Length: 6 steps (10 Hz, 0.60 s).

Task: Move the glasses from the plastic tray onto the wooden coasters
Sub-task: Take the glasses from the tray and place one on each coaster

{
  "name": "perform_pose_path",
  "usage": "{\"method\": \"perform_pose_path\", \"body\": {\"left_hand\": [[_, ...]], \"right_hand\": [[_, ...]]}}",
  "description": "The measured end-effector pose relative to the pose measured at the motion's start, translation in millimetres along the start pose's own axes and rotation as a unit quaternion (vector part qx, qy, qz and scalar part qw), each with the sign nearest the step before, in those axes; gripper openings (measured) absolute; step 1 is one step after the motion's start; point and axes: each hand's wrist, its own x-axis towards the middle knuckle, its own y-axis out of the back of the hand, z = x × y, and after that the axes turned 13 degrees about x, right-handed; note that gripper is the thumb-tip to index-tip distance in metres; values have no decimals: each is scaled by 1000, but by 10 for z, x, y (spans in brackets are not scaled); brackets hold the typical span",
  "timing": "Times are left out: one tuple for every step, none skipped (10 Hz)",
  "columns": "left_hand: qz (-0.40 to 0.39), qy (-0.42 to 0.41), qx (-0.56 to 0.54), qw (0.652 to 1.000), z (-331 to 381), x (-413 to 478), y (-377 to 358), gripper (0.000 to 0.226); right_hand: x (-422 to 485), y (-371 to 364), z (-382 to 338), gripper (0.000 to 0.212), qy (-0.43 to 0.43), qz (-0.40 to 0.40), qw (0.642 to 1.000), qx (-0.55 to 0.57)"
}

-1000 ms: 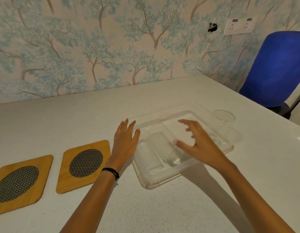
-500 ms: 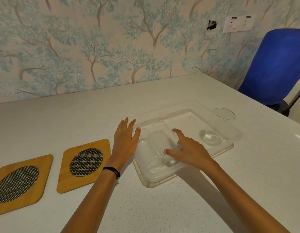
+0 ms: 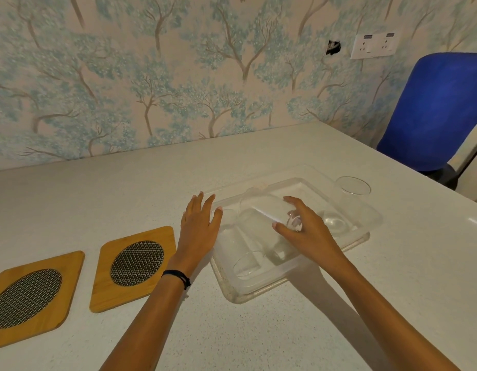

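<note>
Here I see my right hand (image 3: 309, 231) clasping a clear, tilted drinking glass (image 3: 264, 212) by its base over the transparent plastic tray (image 3: 258, 287). My left hand (image 3: 198, 228), fingers spread, presses the tray's near-left edge beside two bare square wooden coasters (image 3: 133, 269).

Coasters (image 3: 133, 269) honey wood, grey woven-mesh ovals; tray (image 3: 258, 287), glasses (image 3: 352, 194) clear; table (image 3: 285, 330) white, speckled; chair (image 3: 435, 108) blue; wristband (image 3: 178, 277) black.

a clear plastic tray (image 3: 293, 281) sits on the table with three clear glasses: one glass (image 3: 261, 210) tipped up off the tray, one glass (image 3: 249, 253) lying down, one glass (image 3: 351, 199) standing. two wooden coasters (image 3: 134, 266) (image 3: 31, 295) lie bare at the left
</note>
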Motion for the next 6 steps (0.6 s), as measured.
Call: {"method": "perform_pose_path", "body": {"left_hand": [[-3,2,2,1000,10,2,4,48],[-4,2,2,1000,16,3,12,48],[-5,3,3,1000,18,-2,15,48],[-2,2,1,1000,17,-6,18,47],[-2,0,0,1000,18,-7,20,47],[-4,0,0,1000,17,-6,19,47]], "right_hand": [[3,92,-62,58,32,40,997,55],[0,202,-139,56,69,72,991,85],[7,302,-192,55,93,103,985,99],[9,374,-218,56,122,133,980,86],[3,444,-237,57,136,152,977,66],[-5,493,-246,57,142,158,976,37]]}}
